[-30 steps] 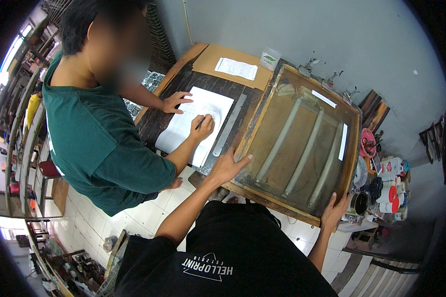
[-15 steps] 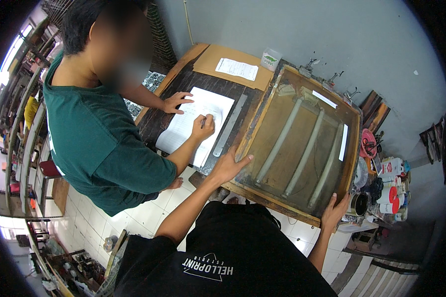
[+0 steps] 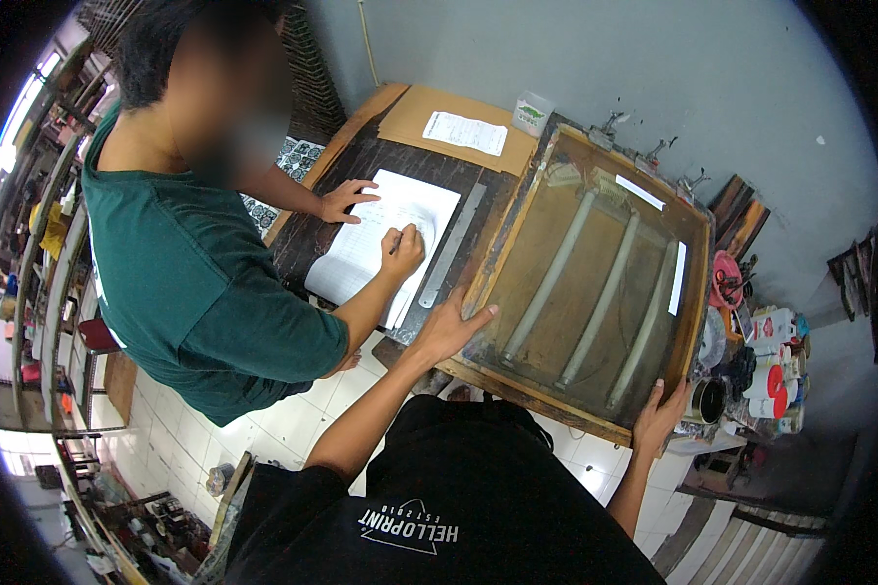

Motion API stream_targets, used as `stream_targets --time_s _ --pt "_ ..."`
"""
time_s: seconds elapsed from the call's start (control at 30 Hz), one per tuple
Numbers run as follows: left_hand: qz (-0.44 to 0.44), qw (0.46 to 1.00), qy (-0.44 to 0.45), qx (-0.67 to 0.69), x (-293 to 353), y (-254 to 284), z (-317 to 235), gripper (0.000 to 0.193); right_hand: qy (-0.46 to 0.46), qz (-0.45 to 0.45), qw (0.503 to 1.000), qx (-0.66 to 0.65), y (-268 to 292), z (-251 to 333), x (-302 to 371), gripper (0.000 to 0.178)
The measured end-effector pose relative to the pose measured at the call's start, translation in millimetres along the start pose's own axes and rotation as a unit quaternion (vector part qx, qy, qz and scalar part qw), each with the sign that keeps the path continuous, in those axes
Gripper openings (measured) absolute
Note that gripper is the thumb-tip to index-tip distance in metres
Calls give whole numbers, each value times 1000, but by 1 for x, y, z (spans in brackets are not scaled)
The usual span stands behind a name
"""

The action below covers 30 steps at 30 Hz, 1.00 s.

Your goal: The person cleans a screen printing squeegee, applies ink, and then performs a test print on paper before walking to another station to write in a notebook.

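Note:
In front of me is a wood-framed, glass-topped light box [image 3: 566, 292] with three pale tubes under its brownish pane. My left hand [image 3: 452, 330] rests on its near left edge, thumb stretched out over the frame and fingers apart. At the near right corner, my right hand [image 3: 659, 417] lies against the frame with its fingers extended along the side. Neither hand holds anything loose. Two white strips [image 3: 639, 192] [image 3: 677, 279] lie on the glass. To my left, a person in a green shirt [image 3: 205, 283] writes with a pen [image 3: 396, 242] in an open notebook [image 3: 361, 258].
A metal ruler [image 3: 454, 246] lies between notebook and light box. Brown cardboard [image 3: 405, 127] with a paper slip [image 3: 465, 134] and a small white tub [image 3: 532, 114] are at the back. Metal clamps [image 3: 607, 130] line the far edge. Bottles and cans [image 3: 773, 375] crowd the right side.
The other person's writing hand has shifted slightly on the page. My hands remain where they were on the light box.

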State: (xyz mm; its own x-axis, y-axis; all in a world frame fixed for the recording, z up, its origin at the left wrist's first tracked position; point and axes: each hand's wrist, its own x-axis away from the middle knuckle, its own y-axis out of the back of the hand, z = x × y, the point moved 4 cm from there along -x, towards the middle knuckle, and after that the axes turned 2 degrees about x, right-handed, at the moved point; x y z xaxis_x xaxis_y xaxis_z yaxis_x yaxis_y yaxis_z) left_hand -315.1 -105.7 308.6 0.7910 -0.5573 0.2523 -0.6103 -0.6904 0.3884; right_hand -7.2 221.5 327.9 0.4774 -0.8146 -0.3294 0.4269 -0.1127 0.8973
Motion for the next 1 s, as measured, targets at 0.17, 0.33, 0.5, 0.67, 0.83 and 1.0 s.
stream_targets --time_s 0.17,0.33,0.5,0.67,0.83,1.0 --pt "-6 1000 -10 2 3 2 -9 89 -3 -12 1000 6 2 2 1 64" --pt "-5 1000 -5 -1 3 4 -10 91 2 -14 1000 2 1 3 0 62" --pt "3 1000 4 1 3 5 -10 92 4 -15 1000 -3 2 5 -1 61" --pt "-9 1000 4 -5 2 3 -8 92 2 -1 1000 22 0 3 -1 61" --pt "-11 1000 6 -11 4 5 -15 93 6 -29 999 -14 -1 1 -3 63" --pt "5 1000 24 0 3 6 -16 96 -11 -39 998 -46 3 8 -2 62"
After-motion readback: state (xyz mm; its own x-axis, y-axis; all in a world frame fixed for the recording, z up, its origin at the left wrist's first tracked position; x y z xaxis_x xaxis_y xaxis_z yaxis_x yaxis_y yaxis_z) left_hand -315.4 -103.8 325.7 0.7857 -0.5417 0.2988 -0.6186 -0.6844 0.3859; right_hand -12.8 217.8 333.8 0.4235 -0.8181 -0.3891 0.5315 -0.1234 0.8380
